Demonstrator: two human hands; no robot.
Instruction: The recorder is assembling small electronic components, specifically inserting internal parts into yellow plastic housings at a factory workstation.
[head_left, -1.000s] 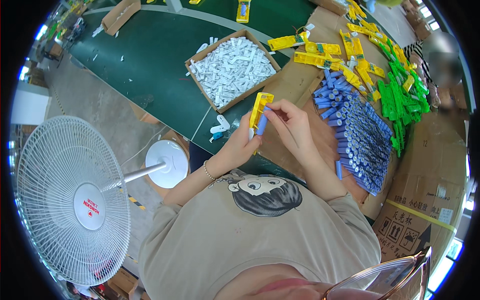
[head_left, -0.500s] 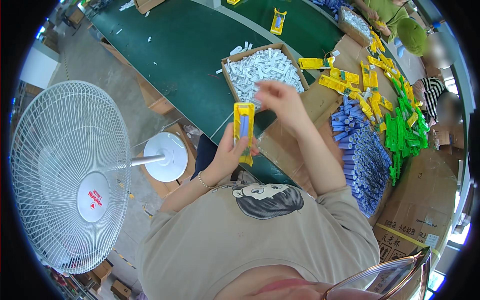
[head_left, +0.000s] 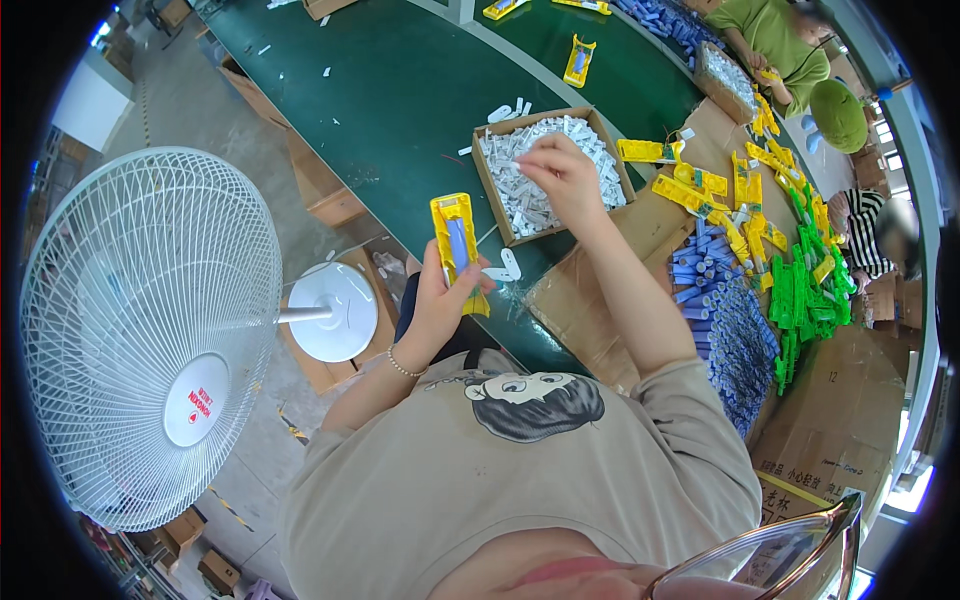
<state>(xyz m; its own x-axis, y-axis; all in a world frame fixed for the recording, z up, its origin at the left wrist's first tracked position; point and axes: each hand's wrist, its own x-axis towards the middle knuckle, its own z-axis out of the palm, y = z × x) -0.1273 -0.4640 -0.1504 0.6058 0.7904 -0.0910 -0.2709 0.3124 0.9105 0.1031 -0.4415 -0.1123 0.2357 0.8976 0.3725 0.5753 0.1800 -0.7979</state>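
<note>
My left hand (head_left: 437,300) grips a yellow plastic casing (head_left: 450,208), held upright above the table's near edge. A blue cylinder (head_left: 458,243), which looks like a battery cell, lies inside the casing's hollow. Over a shallow cardboard box (head_left: 487,190) of small white plastic parts (head_left: 520,205), my right hand (head_left: 566,182) is closed in a pinch. A small white plastic part (head_left: 517,165) seems to show at its fingertips. Beside the left hand, a few loose white pieces (head_left: 510,265) lie on the green table.
Yellow casings (head_left: 700,200), a heap of blue cylinders (head_left: 735,340) and green casings (head_left: 800,295) cover the right side. A white fan (head_left: 150,340) stands at left. A large carton (head_left: 830,400) is at lower right. Across the table sits a person in green (head_left: 775,45).
My right hand has moved from beside the casing to over the white parts, its fingers now pinched. My left hand has shifted left with the casing, which tilts slightly. The view has shifted a little.
</note>
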